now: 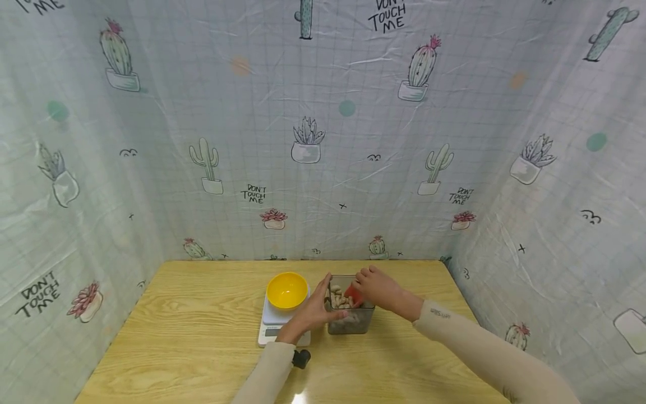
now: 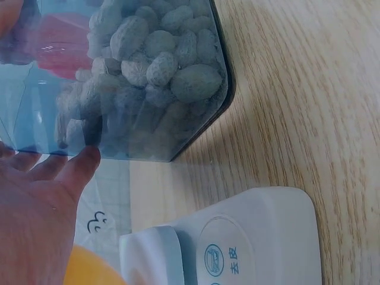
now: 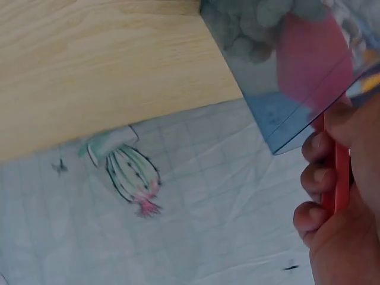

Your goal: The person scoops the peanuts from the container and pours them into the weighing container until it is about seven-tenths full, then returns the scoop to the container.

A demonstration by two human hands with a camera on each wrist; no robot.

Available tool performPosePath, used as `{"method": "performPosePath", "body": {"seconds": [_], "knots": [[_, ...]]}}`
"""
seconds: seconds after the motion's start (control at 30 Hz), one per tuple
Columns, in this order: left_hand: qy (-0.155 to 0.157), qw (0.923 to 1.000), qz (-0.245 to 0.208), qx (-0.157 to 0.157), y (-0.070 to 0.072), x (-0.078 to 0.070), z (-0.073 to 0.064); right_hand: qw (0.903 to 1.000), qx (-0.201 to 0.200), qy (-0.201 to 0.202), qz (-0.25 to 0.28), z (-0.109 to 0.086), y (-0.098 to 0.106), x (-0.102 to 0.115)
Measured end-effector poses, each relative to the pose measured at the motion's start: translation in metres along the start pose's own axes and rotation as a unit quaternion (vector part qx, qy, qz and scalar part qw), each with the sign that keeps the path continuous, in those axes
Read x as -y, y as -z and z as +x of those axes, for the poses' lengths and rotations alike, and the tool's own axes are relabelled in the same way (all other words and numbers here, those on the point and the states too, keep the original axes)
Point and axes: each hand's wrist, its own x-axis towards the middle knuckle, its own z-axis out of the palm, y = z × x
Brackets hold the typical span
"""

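Note:
A clear, dark-tinted plastic container (image 1: pixel 353 324) holds unshelled peanuts (image 2: pixel 163 68). My left hand (image 1: pixel 314 310) holds the container's left side, with the thumb across the front wall and the fingers spread toward the back. In the right wrist view, the fingers of my right hand (image 3: pixel 350 196) curl round the handle of a red scoop (image 3: pixel 312 56). The scoop's blade is down inside the container among the peanuts, seen through the wall. My right hand is over the container's right rim.
Left of the container, a yellow bowl (image 1: pixel 287 292) stands on a white kitchen scale (image 1: pixel 273 317), partly behind my left hand and forearm. Both stand on a wooden table (image 1: pixel 202 325). A cactus-print curtain (image 1: pixel 323 185) surrounds the back and sides.

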Motion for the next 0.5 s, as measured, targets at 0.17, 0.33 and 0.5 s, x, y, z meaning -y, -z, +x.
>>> {"method": "performPosePath", "body": {"seconds": [0.17, 0.33, 0.5], "knots": [[-0.005, 1.0, 0.004, 0.003, 0.001, -0.001, -0.001, 0.9975, -0.018, -0.006, 0.067, -0.001, -0.006, -0.002], [-0.005, 0.9999, 0.01, 0.003, 0.002, -0.002, -0.003, 0.9933, -0.036, -0.018, 0.109, 0.004, -0.009, 0.004], [0.0, 1.0, -0.002, -0.001, 0.002, -0.003, -0.002, 0.9903, -0.038, -0.021, 0.132, 0.009, -0.01, 0.007]]}}
